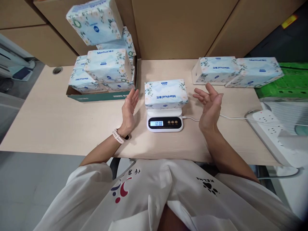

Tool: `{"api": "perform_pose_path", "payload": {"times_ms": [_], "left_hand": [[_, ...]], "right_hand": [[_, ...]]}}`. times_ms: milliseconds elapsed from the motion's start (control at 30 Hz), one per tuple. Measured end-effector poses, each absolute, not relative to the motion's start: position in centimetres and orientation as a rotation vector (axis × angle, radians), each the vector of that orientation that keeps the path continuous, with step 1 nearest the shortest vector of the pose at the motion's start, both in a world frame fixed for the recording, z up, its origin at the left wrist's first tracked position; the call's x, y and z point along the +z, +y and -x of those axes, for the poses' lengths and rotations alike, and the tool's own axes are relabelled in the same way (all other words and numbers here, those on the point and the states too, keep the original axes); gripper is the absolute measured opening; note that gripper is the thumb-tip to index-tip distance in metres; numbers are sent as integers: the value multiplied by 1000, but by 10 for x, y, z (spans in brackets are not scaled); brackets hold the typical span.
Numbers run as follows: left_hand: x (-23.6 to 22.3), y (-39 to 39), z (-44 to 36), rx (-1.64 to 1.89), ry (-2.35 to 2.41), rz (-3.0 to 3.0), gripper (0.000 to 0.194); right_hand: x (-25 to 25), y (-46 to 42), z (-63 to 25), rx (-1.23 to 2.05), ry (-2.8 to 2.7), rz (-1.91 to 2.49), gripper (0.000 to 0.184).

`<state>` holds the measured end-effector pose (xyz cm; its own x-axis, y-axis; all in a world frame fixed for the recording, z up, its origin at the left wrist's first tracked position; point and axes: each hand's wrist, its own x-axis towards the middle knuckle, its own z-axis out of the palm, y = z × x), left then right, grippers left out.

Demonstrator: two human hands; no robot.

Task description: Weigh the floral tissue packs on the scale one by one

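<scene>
Pale desk (48,128): one tissue pack (166,94) on one scale (165,124); two hands (128,114) (210,107) open, either side; two packs (218,70) (256,72) farther right.

The little screen (156,123) on the white scale (165,130) says 1038, and I can't tell if it has a dot. The pack on top (166,94) says "Manhua 漫花" and 400. The top pack in the box (107,65) says "Manhua" and 400 too. Both packs at the right (218,70) say "Manhua". The white shirt (178,192) says "KELME" by a paw sign.
</scene>
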<state>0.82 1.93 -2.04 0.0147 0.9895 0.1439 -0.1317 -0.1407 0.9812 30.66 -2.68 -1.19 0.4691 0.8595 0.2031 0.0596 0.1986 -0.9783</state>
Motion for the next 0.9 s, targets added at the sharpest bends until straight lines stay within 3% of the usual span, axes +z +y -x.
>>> {"api": "perform_pose_path", "payload": {"times_ms": [333, 900], "left_hand": [[-19, 17, -9, 1388, 1031, -1213, 84], [-16, 15, -10, 1426, 1038, -1215, 83]], "right_hand": [[-14, -27, -306, 652, -985, 1270, 83], [-18, -27, -305, 660, -1005, 1287, 77]]}}
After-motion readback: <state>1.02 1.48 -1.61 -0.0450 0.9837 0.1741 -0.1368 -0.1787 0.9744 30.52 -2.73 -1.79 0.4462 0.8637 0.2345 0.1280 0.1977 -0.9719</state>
